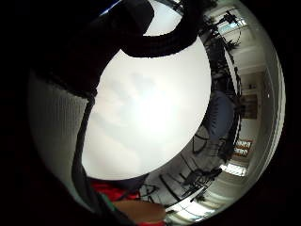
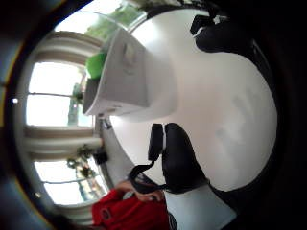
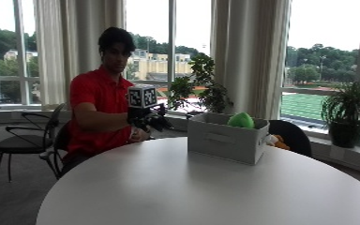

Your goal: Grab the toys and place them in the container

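Container [image 3: 227,139] with a green toy [image 3: 240,120] sits right of centre; your gloved right hand [image 3: 147,121], left of it, hovers with fingers relaxed, holding nothing

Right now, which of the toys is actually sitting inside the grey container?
The green toy: it sits inside the grey container, poking up above the rim. The other toy, orange and white, lies outside, beside the container's far end on the white table.

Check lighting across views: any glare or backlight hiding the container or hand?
Outside view: bright windows backlight the person; gloved right hand reads dark, grey container with the green toy stays legible. Little finger side palm view: glare washes out the white table. Thumb side palm view: windows blown out; container visible.
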Action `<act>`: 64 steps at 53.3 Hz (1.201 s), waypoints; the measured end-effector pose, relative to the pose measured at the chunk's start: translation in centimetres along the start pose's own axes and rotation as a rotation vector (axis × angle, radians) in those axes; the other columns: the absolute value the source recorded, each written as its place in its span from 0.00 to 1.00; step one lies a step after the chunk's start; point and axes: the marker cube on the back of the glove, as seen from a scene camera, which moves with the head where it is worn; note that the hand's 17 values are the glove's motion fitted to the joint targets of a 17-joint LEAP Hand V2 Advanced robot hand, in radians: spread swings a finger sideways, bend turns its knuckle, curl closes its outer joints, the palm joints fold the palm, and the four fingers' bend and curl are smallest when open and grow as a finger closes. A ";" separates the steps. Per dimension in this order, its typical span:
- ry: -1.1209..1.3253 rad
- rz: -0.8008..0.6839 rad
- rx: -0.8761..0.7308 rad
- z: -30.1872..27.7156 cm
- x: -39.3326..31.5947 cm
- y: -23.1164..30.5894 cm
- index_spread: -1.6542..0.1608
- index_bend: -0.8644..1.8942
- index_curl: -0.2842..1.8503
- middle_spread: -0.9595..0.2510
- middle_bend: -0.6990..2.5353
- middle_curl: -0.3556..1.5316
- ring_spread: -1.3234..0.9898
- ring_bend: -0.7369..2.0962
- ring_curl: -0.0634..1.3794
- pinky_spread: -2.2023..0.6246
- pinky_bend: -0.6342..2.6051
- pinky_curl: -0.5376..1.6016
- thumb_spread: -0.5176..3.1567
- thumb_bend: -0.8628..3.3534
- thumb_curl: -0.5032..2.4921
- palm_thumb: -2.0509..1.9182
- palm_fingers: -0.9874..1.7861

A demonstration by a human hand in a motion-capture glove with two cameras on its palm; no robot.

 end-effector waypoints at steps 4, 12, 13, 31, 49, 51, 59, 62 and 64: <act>-0.005 -0.082 -0.013 -0.1 0.4 0.0 0.67 0.46 0.36 0.67 0.27 0.36 0.52 0.35 0.28 0.80 0.41 0.39 0.48 0.20 0.29 0.53 0.40; -0.013 -0.087 -0.033 0.0 -0.1 0.9 0.67 0.46 0.36 0.68 0.27 0.36 0.52 0.35 0.28 0.80 0.41 0.39 0.48 0.20 0.29 0.53 0.40; -0.015 -0.090 -0.036 0.0 -0.2 1.0 0.67 0.46 0.36 0.68 0.27 0.36 0.52 0.35 0.28 0.80 0.41 0.39 0.49 0.20 0.29 0.53 0.40; 0.000 -0.093 -0.022 0.1 -0.2 0.9 0.67 0.46 0.36 0.67 0.27 0.36 0.52 0.34 0.28 0.80 0.40 0.40 0.49 0.20 0.29 0.53 0.40; -0.011 -0.109 -0.027 0.1 -0.5 1.1 0.67 0.46 0.36 0.67 0.27 0.36 0.52 0.34 0.28 0.80 0.40 0.40 0.48 0.20 0.29 0.53 0.41; -0.012 -0.106 -0.025 0.1 -0.5 1.1 0.67 0.46 0.36 0.67 0.27 0.36 0.52 0.34 0.28 0.80 0.40 0.40 0.48 0.20 0.29 0.53 0.41; -0.017 -0.093 -0.030 0.1 -0.7 1.3 0.67 0.46 0.36 0.67 0.27 0.36 0.52 0.34 0.28 0.80 0.40 0.40 0.49 0.20 0.29 0.53 0.41; -0.012 -0.103 -0.024 0.0 -0.5 1.2 0.67 0.46 0.36 0.67 0.27 0.36 0.52 0.34 0.28 0.80 0.40 0.40 0.49 0.20 0.29 0.53 0.41; 0.001 -0.114 -0.018 0.0 -0.2 0.9 0.67 0.46 0.36 0.67 0.27 0.35 0.52 0.34 0.28 0.80 0.40 0.40 0.49 0.20 0.29 0.53 0.41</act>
